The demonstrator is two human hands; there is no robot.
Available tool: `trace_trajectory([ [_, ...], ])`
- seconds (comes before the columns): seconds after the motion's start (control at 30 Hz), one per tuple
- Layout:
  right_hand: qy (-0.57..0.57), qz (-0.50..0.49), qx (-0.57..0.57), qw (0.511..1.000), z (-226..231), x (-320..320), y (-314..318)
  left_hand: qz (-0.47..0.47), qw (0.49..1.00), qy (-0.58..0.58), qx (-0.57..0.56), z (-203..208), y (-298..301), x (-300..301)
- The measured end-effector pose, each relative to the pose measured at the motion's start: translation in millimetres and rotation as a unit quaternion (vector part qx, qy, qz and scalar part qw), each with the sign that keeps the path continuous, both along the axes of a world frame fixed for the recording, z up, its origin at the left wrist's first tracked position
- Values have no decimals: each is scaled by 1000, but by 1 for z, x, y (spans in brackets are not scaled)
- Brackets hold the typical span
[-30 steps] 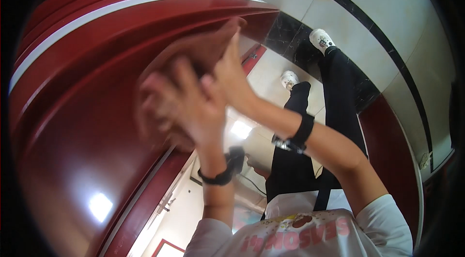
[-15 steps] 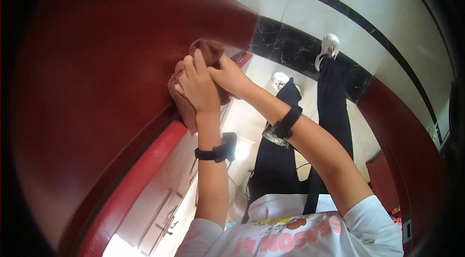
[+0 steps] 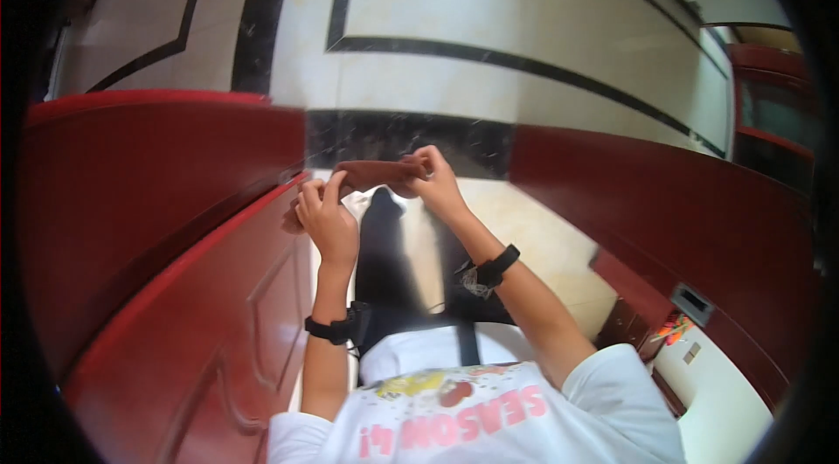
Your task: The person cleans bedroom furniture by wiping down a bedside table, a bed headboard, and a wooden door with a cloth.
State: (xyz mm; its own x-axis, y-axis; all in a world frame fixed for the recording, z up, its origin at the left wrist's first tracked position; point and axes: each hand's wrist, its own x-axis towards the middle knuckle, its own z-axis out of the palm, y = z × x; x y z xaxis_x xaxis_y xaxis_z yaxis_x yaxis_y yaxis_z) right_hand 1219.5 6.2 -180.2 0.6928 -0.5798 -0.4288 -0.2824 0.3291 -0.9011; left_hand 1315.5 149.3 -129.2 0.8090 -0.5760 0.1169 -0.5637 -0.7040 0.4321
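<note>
A brown cloth (image 3: 377, 174) is stretched between my two hands in front of my body. My left hand (image 3: 329, 221) pinches its left part, and a bunched end hangs out past those fingers. On the other side my right hand (image 3: 437, 186) grips the cloth's right end between thumb and fingers. Both hands are in the air above my dark-trousered legs, apart from the door and the frame. A black band circles each wrist.
A red panelled door (image 3: 210, 315) stands open close on my left. Red door-frame panels flank the opening, the right one (image 3: 612, 193) bearing a metal strike plate (image 3: 692, 302). Ahead, a black marble threshold strip (image 3: 411, 139) borders pale floor tiles (image 3: 419, 84) with black lines.
My hands have come away from the red frame panel on the left and moved apart, drawing the cloth out between them. My view has swung left, and the door's panelled face now shows.
</note>
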Motion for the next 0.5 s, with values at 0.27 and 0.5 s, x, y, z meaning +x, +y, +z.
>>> trace_trajectory([
  [0.27,-110,-252,-234,932,153,-170,-125,-299,928,-33,-221,112,-164,-109],
  [0.5,0,-337,-615,713,307,-261,-137,-415,852,-10,-319,188,-264,-153],
])
